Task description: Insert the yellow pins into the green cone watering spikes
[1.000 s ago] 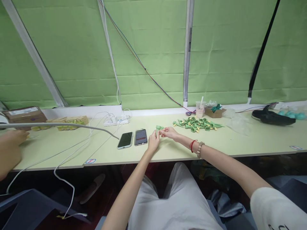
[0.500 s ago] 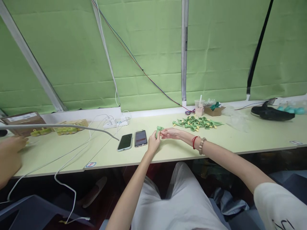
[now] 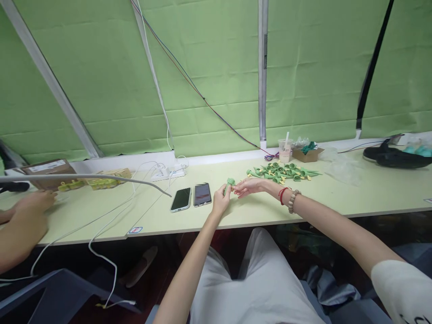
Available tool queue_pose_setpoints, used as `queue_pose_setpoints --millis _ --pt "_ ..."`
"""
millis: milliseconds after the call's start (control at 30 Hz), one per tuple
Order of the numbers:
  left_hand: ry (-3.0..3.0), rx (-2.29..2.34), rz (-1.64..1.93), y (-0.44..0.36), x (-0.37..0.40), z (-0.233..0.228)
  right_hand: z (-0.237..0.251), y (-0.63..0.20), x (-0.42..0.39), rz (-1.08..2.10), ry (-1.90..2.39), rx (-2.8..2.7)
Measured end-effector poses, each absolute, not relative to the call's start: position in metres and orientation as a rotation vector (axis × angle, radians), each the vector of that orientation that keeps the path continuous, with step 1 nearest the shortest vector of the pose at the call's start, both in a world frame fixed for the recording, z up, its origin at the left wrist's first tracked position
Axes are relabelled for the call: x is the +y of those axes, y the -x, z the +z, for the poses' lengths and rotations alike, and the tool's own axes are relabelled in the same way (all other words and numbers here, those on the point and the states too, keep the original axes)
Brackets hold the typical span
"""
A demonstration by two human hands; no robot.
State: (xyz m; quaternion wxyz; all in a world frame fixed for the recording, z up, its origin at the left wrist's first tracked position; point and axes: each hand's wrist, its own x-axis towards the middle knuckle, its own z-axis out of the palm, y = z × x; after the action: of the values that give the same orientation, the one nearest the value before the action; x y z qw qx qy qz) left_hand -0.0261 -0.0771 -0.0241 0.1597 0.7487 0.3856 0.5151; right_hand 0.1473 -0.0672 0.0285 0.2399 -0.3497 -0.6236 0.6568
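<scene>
Nearest the camera are the person's lap in pale trousers and two bare forearms reaching out over the near edge of a pale green table (image 3: 337, 198). The left hand (image 3: 221, 202) rests just past that edge with its fingers curled narrow around a small green plastic part (image 3: 230, 183), holding it upright so the round top stands clear above the fingertips. The right hand (image 3: 248, 186) lies just to the right of it, wrist carrying a red cord and a bead bracelet; its fingers are loosely spread and point left toward the part, the tips just beside it, and I cannot tell whether they touch it. Propping both hands on the tabletop looks like a way to steady fine work.

Just left of the hands two phones (image 3: 192, 197) lie flat, side by side. Farther right, a heap of green and yellow parts (image 3: 281, 172) sits within reach of the right arm. At the far left, another person's hand (image 3: 32, 204) rests on the table near a cardboard box (image 3: 47, 170). Along the far edge stand a power strip (image 3: 167, 172), a plastic cup with a straw (image 3: 285, 150) and a small open carton (image 3: 305, 154), against a green curtain.
</scene>
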Motion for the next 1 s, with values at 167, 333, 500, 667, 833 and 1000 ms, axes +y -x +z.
queue_pose_setpoints --millis 167,333,500,667,833,1000 --pt "-2.119 1.029 1.463 0.025 -0.076 -0.024 0.037 -0.145 -0.071 1.925 1.027 -1.792" --pt "-2.036 1.010 1.470 0.024 -0.074 -0.023 0.025 -0.141 -0.076 2.044 0.833 -1.545" --pt "-2.088 1.047 1.450 0.024 -0.074 -0.023 0.015 -0.141 -0.076 1.998 0.882 -1.511" --pt "-2.125 1.065 1.408 0.025 -0.076 -0.023 0.026 -0.142 -0.077 1.888 1.031 -1.676" --pt "-2.149 1.074 1.388 0.025 -0.076 -0.023 0.035 -0.142 -0.078 1.804 1.118 -1.787" --pt "-2.144 1.192 1.438 0.025 -0.075 -0.023 0.038 -0.132 -0.082 1.305 1.304 -1.957"
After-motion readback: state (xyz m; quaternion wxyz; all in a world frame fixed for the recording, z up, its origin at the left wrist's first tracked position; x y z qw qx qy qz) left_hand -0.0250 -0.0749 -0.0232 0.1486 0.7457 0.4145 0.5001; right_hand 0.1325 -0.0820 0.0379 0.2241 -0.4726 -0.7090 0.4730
